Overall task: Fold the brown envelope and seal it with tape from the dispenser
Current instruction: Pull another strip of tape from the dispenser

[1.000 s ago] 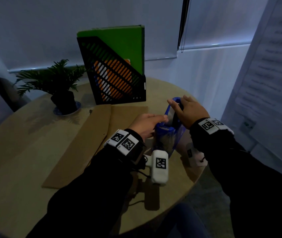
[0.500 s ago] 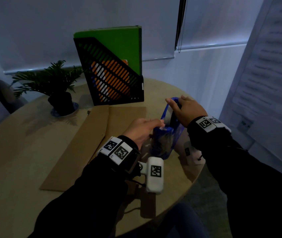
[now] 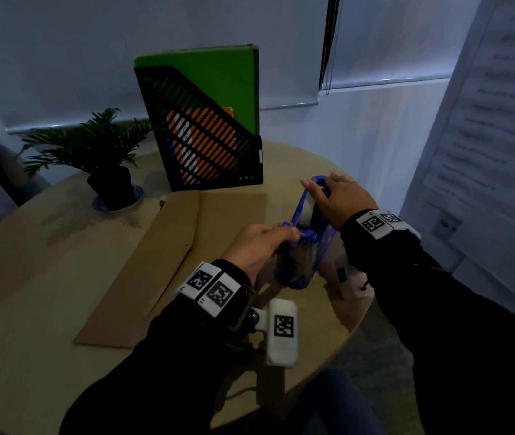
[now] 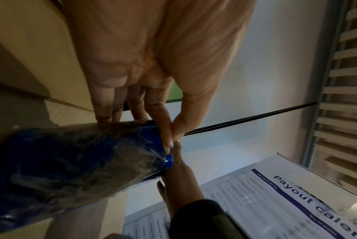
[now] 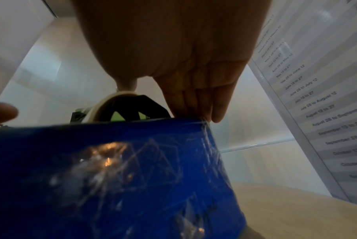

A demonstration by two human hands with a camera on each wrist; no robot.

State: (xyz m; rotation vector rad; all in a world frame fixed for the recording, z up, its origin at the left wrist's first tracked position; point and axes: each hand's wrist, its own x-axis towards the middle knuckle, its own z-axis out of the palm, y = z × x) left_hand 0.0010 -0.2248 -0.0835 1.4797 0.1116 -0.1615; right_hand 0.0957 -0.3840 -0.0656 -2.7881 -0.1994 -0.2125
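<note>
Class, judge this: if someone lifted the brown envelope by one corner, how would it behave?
The brown envelope lies thin and flat, so probably floppy and light. Its crease suggests it bends there first. On the smooth table it would likely slide.

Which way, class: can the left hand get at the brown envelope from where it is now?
Probably yes: the brown envelope lies uncovered beside the left hand, though that hand now pinches at the tape dispenser.

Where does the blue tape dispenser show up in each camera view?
Head: blue tape dispenser right of centre, between both hands.
Left wrist: lower left, under the fingers.
Right wrist: fills the lower half.
Shared landmark: the calendar poster at right in every view.
</note>
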